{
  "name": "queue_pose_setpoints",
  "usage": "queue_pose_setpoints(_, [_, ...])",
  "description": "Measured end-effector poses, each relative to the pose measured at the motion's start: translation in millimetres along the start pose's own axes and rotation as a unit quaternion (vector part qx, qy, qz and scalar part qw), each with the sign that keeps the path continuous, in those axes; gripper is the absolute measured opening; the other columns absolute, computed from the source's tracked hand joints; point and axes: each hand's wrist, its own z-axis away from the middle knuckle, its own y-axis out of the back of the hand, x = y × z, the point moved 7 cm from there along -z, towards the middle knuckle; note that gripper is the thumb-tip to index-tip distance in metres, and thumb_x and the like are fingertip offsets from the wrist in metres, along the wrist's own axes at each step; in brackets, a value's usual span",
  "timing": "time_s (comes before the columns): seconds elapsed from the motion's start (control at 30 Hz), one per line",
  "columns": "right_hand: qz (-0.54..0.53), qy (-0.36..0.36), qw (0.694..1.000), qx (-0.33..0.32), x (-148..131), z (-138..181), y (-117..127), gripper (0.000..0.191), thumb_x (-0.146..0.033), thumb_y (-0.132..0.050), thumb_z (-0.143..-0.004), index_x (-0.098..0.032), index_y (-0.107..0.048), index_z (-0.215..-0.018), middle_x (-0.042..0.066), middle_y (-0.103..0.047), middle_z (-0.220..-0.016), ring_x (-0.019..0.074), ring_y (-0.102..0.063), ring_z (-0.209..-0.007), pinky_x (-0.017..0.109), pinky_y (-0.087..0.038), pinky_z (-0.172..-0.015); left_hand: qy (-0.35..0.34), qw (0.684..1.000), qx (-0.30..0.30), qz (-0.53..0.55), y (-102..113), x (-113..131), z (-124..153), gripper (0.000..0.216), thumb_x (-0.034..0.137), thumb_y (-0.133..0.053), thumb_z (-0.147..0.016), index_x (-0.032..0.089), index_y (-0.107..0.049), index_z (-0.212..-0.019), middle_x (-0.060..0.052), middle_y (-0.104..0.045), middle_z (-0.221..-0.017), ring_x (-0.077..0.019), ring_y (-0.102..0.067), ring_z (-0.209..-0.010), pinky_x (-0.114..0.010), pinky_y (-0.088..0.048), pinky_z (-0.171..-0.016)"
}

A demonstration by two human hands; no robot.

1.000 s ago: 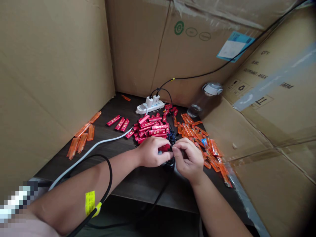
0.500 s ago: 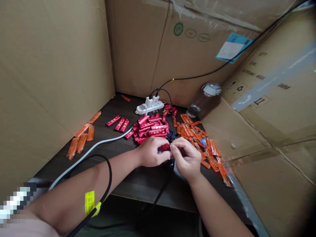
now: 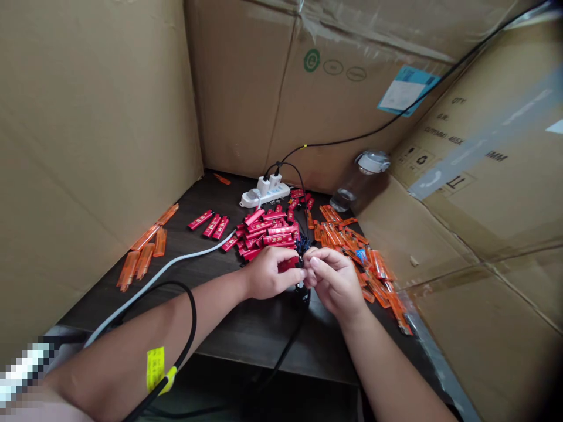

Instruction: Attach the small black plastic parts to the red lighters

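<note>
My left hand (image 3: 267, 272) is closed round a red lighter (image 3: 287, 264), of which only a bit shows between the fingers. My right hand (image 3: 335, 280) meets it at the fingertips, thumb and forefinger pinched on a small dark part at the lighter's end. Both hands hover just above the dark table (image 3: 246, 319). Behind them lies a heap of red lighters (image 3: 266, 231). To the right is a heap of orange lighters (image 3: 352, 246). A small pile of dark parts (image 3: 302, 243) sits between the two heaps.
A white power strip (image 3: 264, 193) with plugs stands at the back, its grey cable (image 3: 162, 271) running left. A black cable (image 3: 187, 319) loops over my left forearm. More orange lighters (image 3: 143, 249) lie at left. A clear bottle (image 3: 359, 179) leans at right. Cardboard walls (image 3: 88, 129) surround the table.
Both hands have stayed together over the same spot, the right fingertips working slightly at the lighter's end. The camera has tilted a little, nothing else moved.
</note>
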Motion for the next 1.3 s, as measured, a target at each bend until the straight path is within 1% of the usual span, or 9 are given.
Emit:
queue_pose_setpoints(0.33, [0.035, -0.045, 0.996, 0.068, 4.2, -7.4, 18.7, 0.019, -0.03, -0.073, -0.071, -0.016, -0.061, -0.072, -0.004, -0.053, -0.055, 0.007, -0.044, -0.041, 0.021, -0.04, -0.04, 0.022, 0.995, -0.02, 0.097, 0.8, -1.7, -1.4, 0.028, 0.039, -0.058, -0.08, 0.013, -0.059, -0.071, 0.003, -0.047, -0.059, -0.0087, -0.04, -0.055, -0.023, -0.032, -0.053])
queue_pose_setpoints(0.4, [0.095, -0.041, 0.99, 0.092, 2.8, -9.3, 26.6, 0.02, -0.033, -0.072, -0.072, -0.016, -0.061, -0.072, -0.004, -0.053, -0.055, 0.0072, -0.044, -0.041, 0.021, -0.039, -0.04, 0.052, 0.988, -0.02, 0.146, 1.9, -4.5, -2.4, 0.031, 0.042, -0.057, -0.081, 0.012, -0.057, -0.07, 0.003, -0.047, -0.058, -0.0071, -0.039, -0.051, -0.022, -0.03, -0.048])
queue_pose_setpoints(0.47, [0.211, -0.016, 0.972, 0.101, -3.5, -10.1, 30.2, 0.02, -0.034, -0.07, -0.074, -0.015, -0.063, -0.072, -0.003, -0.054, -0.054, 0.0086, -0.046, -0.043, 0.022, -0.039, -0.043, 0.095, 0.974, -0.006, 0.205, 3.5, -9.7, -2.9, 0.033, 0.044, -0.056, -0.08, 0.012, -0.056, -0.069, 0.003, -0.047, -0.057, -0.005, -0.036, -0.045, -0.021, -0.026, -0.043])
queue_pose_setpoints(0.53, [0.339, 0.015, 0.939, 0.057, -8.9, -10.2, 23.1, 0.019, -0.033, -0.066, -0.077, -0.015, -0.065, -0.072, 0.0, -0.058, -0.056, 0.0103, -0.049, -0.048, 0.022, -0.04, -0.047, 0.131, 0.958, 0.009, 0.256, 4.8, -14.4, -2.7, 0.034, 0.044, -0.058, -0.078, 0.012, -0.055, -0.068, 0.003, -0.047, -0.057, -0.0033, -0.033, -0.041, -0.019, -0.021, -0.039])
queue_pose_setpoints(0.67, [0.476, 0.025, 0.869, -0.13, 1.8, -3.6, -3.8, 0.015, -0.025, -0.058, -0.083, -0.015, -0.067, -0.076, 0.0, -0.06, -0.06, 0.0101, -0.049, -0.052, 0.021, -0.038, -0.049, 0.153, 0.946, 0.019, 0.285, 5.4, -17.3, -2.6, 0.034, 0.044, -0.061, -0.076, 0.012, -0.054, -0.065, 0.003, -0.046, -0.055, -0.0023, -0.032, -0.04, -0.018, -0.019, -0.037])
queue_pose_setpoints(0.8, [0.549, 0.061, 0.81, -0.195, 9.2, 3.8, -14.8, 0.012, -0.016, -0.057, -0.082, -0.017, -0.067, -0.075, -0.001, -0.06, -0.061, 0.0088, -0.047, -0.051, 0.021, -0.035, -0.051, 0.151, 0.945, 0.031, 0.288, 6.2, -18.6, -3.3, 0.033, 0.043, -0.061, -0.076, 0.013, -0.053, -0.064, 0.004, -0.046, -0.053, -0.0025, -0.032, -0.039, -0.019, -0.019, -0.037])
queue_pose_setpoints(0.97, [0.565, 0.07, 0.772, -0.283, 20.2, 15.2, -30.8, 0.012, -0.016, -0.06, -0.082, -0.019, -0.07, -0.088, 0.001, -0.066, -0.067, 0.0107, -0.054, -0.056, 0.022, -0.038, -0.054, 0.139, 0.948, 0.046, 0.283, 7.6, -19.3, -4.3, 0.032, 0.041, -0.059, -0.077, 0.013, -0.053, -0.062, 0.004, -0.046, -0.051, -0.0026, -0.032, -0.038, -0.019, -0.019, -0.037])
queue_pose_setpoints(1.13, [0.615, 0.101, 0.731, -0.278, 25.2, 20.3, -43.1, 0.022, -0.028, -0.061, -0.085, -0.02, -0.069, -0.103, 0.007, -0.069, -0.088, 0.0158, -0.062, -0.069, 0.026, -0.044, -0.062, 0.115, 0.954, 0.048, 0.273, 9.2, -16.8, -5.0, 0.032, 0.038, -0.057, -0.079, 0.013, -0.052, -0.06, 0.004, -0.045, -0.051, -0.0027, -0.033, -0.04, -0.019, -0.021, -0.039])
queue_pose_setpoints(1.3, [0.675, 0.114, 0.687, -0.242, 28.5, 19.7, -47.3, 0.025, -0.034, -0.062, -0.084, -0.019, -0.069, -0.102, 0.011, -0.065, -0.101, 0.0207, -0.064, -0.079, 0.029, -0.045, -0.061, 0.115, 0.955, 0.039, 0.272, 8.0, -16.7, -4.8, 0.032, 0.038, -0.057, -0.08, 0.014, -0.05, -0.06, 0.004, -0.044, -0.05, -0.0037, -0.034, -0.041, -0.02, -0.022, -0.039])
